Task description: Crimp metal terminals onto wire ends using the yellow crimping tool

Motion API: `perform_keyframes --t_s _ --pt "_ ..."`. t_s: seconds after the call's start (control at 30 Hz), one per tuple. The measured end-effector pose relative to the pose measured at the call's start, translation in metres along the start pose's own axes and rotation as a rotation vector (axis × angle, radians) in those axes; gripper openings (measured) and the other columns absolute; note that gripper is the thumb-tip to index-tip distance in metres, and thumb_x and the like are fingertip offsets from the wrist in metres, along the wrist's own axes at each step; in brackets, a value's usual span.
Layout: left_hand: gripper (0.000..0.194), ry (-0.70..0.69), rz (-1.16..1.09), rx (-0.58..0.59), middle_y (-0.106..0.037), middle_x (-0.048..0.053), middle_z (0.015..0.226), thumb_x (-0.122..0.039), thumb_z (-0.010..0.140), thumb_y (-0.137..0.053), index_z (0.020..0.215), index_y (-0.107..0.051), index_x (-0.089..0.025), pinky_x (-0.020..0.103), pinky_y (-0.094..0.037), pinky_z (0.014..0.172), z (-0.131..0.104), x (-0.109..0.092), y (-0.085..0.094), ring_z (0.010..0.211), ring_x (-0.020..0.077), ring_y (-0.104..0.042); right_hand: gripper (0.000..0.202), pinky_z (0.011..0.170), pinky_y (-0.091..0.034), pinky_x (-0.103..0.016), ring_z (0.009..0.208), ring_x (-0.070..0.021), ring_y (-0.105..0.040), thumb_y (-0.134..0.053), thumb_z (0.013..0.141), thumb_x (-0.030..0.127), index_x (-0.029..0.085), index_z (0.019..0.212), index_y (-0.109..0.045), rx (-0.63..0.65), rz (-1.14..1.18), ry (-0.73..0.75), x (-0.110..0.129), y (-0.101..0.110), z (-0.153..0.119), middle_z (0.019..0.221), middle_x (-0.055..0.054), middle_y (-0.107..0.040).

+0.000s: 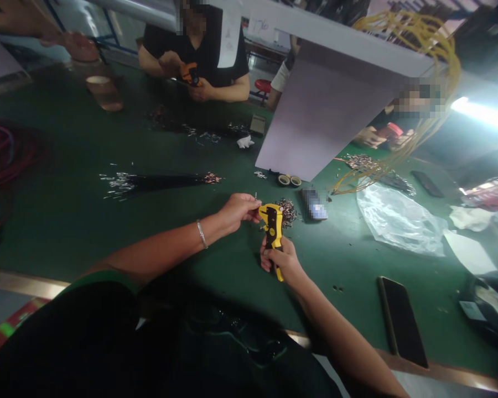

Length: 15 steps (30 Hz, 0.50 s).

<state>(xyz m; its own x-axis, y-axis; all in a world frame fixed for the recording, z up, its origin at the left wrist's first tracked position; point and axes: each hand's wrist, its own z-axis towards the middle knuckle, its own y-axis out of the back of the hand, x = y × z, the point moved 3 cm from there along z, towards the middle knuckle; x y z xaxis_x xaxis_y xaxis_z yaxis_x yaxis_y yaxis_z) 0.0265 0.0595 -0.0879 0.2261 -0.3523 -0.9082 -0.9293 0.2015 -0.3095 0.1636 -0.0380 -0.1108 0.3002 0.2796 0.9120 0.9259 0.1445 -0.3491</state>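
My right hand (284,258) is wrapped around the handles of a yellow and black wire stripper (273,224), held upright with its head at the top. Close against the stripper's jaws, my left hand (243,210) is pinched on a thin wire, whose small silvery tip (256,195) pokes up above the fingers. Most of that wire is hidden by the fingers and the tool. Just behind the stripper lies a pile of short wire scraps (289,213). Left of it, a bundle of black wires (166,182) rests on the green table, silvery ends at left and coppery ends at right.
Two tape rolls (289,181) and a blurred box-like object (314,204) sit past the scraps. At right are a clear plastic bag (398,221) and a smartphone (402,320). A white panel (323,105) divides the table. Co-workers (199,61) sit across; yellow wires (448,66) hang at right.
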Motion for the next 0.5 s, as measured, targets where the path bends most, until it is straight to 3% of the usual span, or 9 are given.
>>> perform_keyframes --t_s 0.27,0.5 --pt "0.019 -0.004 0.000 -0.022 -0.063 0.006 0.066 -0.012 0.085 -0.057 0.066 -0.055 -0.012 0.029 -0.050 0.061 -0.0003 -0.0029 -0.0029 0.052 0.0098 -0.057 0.023 0.032 -0.039 -0.020 0.035 -0.0061 -0.043 -0.060 0.060 0.011 0.018 0.079 -0.049 -0.015 0.000 -0.008 0.0015 -0.0012 0.0016 0.057 0.006 -0.056" --pt "0.017 -0.006 -0.021 -0.035 -0.063 0.006 0.068 -0.011 0.084 -0.059 0.067 -0.057 -0.011 0.028 -0.050 0.062 -0.0019 -0.0044 -0.0034 0.055 0.0097 -0.058 0.021 0.028 -0.034 -0.018 0.030 -0.0051 -0.036 -0.058 0.063 0.014 0.019 0.078 -0.046 -0.018 -0.052 0.005 -0.0033 -0.0013 0.0032 0.043 0.012 -0.046"
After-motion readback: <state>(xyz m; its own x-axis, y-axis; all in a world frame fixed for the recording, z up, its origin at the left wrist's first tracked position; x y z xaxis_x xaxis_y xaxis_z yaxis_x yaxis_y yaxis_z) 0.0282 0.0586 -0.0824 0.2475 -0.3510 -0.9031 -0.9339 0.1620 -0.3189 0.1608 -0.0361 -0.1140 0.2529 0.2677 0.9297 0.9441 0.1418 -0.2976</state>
